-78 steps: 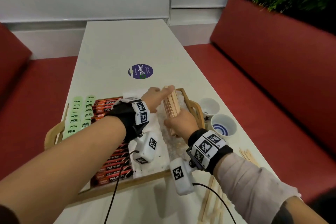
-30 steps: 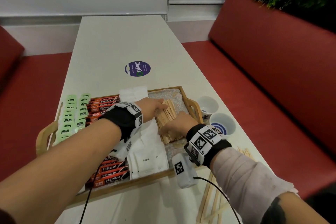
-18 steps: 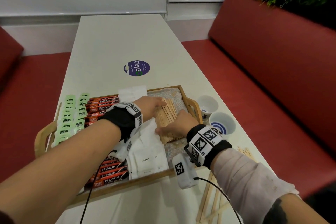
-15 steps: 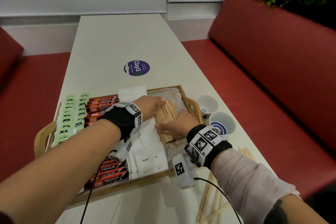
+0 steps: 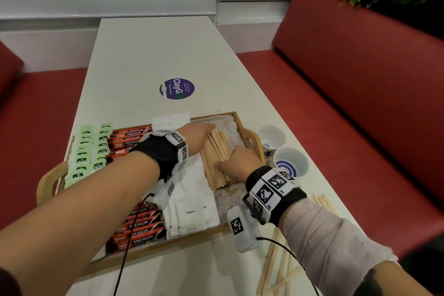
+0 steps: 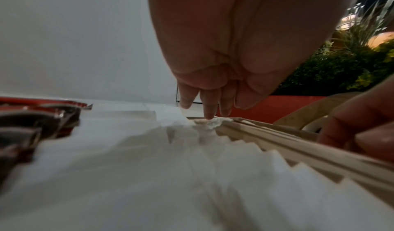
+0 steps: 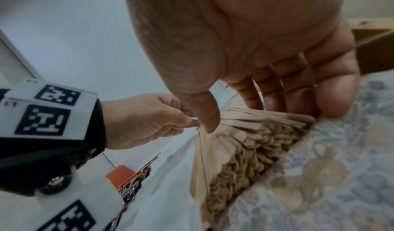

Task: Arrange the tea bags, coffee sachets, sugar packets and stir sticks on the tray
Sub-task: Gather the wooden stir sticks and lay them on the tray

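A wooden tray point(image 5: 249, 137) holds green tea bags point(image 5: 89, 154) at the left, red coffee sachets point(image 5: 134, 137), white sugar packets point(image 5: 192, 204) and a pile of wooden stir sticks point(image 5: 217, 158) lying on a patterned cloth point(image 5: 230, 125) at the right. My left hand point(image 5: 209, 127) has straight fingers against the pile's far left end point(image 6: 209, 106). My right hand point(image 5: 230, 161) lies on the near part of the pile. Its fingers rest flat on top of the sticks point(image 7: 245, 142) and its thumb is down at their left edge. Neither hand grips anything.
Two small white cups point(image 5: 270, 136) point(image 5: 290, 163) stand just right of the tray. Loose stir sticks point(image 5: 276, 264) lie on the table under my right forearm, more point(image 5: 322, 202) near the right edge. A purple sticker point(image 5: 177, 89) sits beyond the tray. Red benches flank the table.
The stick bundle, held upright between both hands 2.6 s ago, now lies flat on the cloth. In the last second my right thumb moved slightly left along the pile.
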The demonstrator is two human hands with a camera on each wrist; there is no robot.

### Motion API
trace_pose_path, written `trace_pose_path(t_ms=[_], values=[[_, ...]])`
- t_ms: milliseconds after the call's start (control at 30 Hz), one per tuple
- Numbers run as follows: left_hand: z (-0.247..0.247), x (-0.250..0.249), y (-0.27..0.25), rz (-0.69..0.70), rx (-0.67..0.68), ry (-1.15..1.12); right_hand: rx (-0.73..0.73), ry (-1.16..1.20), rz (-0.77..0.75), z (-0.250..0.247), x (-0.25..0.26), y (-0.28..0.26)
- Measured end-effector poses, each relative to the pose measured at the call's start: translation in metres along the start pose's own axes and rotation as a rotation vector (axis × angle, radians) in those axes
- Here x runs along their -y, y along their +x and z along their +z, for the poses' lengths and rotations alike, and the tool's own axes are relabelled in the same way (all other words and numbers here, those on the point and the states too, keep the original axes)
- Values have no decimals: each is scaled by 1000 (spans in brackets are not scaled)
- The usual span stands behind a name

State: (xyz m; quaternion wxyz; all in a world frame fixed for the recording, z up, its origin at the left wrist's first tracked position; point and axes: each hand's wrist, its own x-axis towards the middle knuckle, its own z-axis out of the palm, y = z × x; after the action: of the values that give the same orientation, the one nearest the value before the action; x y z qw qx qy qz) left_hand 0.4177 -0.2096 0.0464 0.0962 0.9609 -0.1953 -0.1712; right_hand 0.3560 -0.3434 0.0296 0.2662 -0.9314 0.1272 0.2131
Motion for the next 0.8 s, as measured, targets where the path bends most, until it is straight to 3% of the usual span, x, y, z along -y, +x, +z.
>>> trace_pose_path(t_ms=[400,800], values=[[5,-15,12,-78,135,23,4,-13,-15,2,-5,4],[-6,-11,-13,-100,-59,-158,-64,-76,-50,-4,-6,-11]])
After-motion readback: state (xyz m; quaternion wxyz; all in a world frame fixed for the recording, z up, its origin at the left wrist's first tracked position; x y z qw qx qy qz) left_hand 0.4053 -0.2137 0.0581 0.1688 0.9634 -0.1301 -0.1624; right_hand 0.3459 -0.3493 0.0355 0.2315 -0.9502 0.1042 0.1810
